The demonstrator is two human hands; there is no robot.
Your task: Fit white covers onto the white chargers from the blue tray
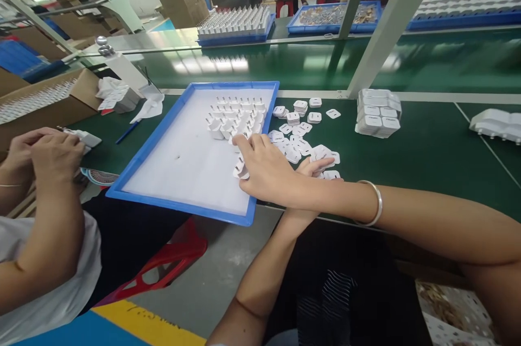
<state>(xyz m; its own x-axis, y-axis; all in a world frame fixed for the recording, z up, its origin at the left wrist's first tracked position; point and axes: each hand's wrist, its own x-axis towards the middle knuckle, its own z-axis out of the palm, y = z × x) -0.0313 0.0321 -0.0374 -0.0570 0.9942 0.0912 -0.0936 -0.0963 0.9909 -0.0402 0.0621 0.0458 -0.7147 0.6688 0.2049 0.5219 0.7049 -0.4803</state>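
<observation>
My right hand (266, 170), a bracelet on its wrist, reaches across to the blue-rimmed tray (163, 172). Its thumb and fingers are closed around a white plug housing (240, 168) with metal pins, at the tray's right side. More white plug housings (236, 115) stand in rows just beyond, pins up. Below my right forearm, my left hand (311, 170) passes to the right, partly hidden. Its visible fingers stretch out at the near edge of a loose pile of flat white covers (291, 145), touching some of them.
Stacked white covers (378, 113) stand to the right on the green bench (427, 145). More white housings (499, 123) lie at the far right. A co-worker's hands (52, 153) hold a white piece at left. A slanted metal post (391, 31) rises behind the bench.
</observation>
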